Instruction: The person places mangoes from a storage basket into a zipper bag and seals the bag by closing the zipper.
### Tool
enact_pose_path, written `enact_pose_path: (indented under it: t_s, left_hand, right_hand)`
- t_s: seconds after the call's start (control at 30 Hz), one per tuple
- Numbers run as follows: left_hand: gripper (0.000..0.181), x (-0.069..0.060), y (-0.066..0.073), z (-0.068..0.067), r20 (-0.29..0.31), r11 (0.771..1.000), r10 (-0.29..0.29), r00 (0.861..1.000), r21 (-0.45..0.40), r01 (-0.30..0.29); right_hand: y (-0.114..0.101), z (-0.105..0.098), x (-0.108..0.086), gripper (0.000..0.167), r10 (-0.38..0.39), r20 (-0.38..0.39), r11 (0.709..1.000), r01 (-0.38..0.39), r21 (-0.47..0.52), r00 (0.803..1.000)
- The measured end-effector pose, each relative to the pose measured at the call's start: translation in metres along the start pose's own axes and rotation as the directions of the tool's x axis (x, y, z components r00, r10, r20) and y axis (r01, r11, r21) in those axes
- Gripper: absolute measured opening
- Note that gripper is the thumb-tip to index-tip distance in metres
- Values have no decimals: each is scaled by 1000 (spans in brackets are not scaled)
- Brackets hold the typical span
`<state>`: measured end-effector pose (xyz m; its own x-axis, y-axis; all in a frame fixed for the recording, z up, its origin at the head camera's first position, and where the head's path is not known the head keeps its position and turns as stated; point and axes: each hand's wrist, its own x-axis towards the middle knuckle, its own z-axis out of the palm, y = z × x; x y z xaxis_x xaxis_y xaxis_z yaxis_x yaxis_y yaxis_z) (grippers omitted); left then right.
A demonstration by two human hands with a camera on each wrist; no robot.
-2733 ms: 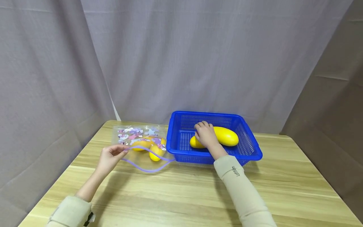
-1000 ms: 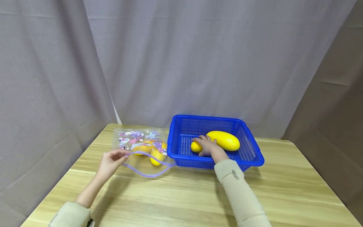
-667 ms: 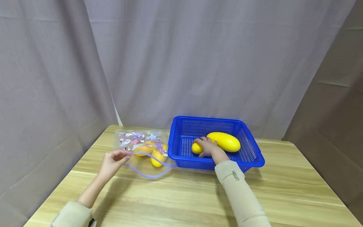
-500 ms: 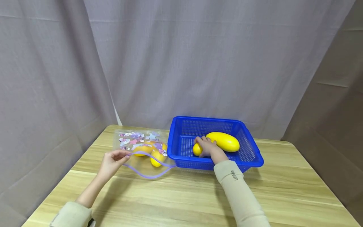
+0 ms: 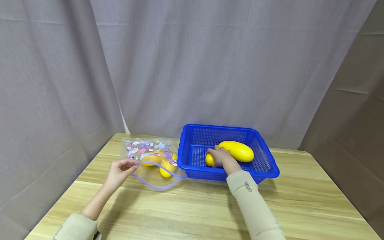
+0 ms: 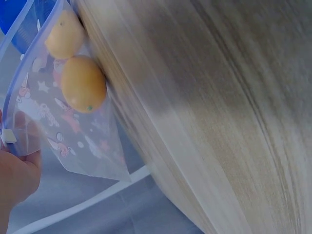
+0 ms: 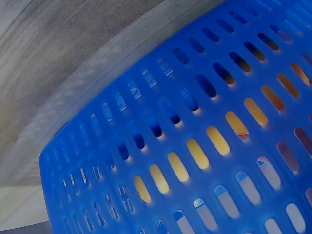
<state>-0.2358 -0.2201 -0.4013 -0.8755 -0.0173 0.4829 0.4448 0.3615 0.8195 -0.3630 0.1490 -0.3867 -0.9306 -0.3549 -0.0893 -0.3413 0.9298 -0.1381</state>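
My left hand (image 5: 118,171) pinches the purple zip rim of a clear printed zip bag (image 5: 141,144) at its left end. The bag's mouth gapes toward me. Inside lie yellow-orange oval fruits (image 6: 84,84), with a white zip slider (image 6: 8,136) by my fingers. Over in the blue basket (image 5: 183,165), my right hand (image 5: 221,157) curls its fingers and thumb over a small yellow fruit (image 5: 210,160), mostly covered by the hand. Beside it lies a large, long yellow melon-like fruit (image 5: 238,151). The right wrist view shows the basket's slotted wall (image 7: 161,141), hiding my hand.
Both containers stand on a wooden table (image 5: 180,213), the bag against the basket's left side. Grey curtain (image 5: 195,66) hangs right behind the table, with more cloth at the left and right.
My right hand has gone from reaching across the basket to curling over the small yellow fruit, which has shifted slightly right. My left hand keeps its pinch on the bag; the view has tilted slightly.
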Motion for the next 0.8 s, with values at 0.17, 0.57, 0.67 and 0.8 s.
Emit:
enact_pose_path:
  t_s: [0.17, 0.57, 0.67, 0.8]
  left_hand:
    - [13, -1, -2, 0, -5, 1000, -2, 1000, -3, 2]
    - [12, 9, 6, 5, 15, 1000, 18, 1000, 24, -19]
    - [12, 11, 7, 6, 21, 1000, 13, 1000, 20, -13]
    - [11, 12, 6, 6, 18, 1000, 11, 1000, 12, -11]
  right_hand:
    - [0, -1, 1, 56, -21, -32, 999, 19, -49, 999]
    - [1, -3, 1, 67, -11, -136, 998, 4, -57, 991]
    - [0, -4, 1, 73, -12, -144, 999, 6, -45, 990]
    - [-2, -4, 0, 69, -29, -159, 999, 22, -48, 987]
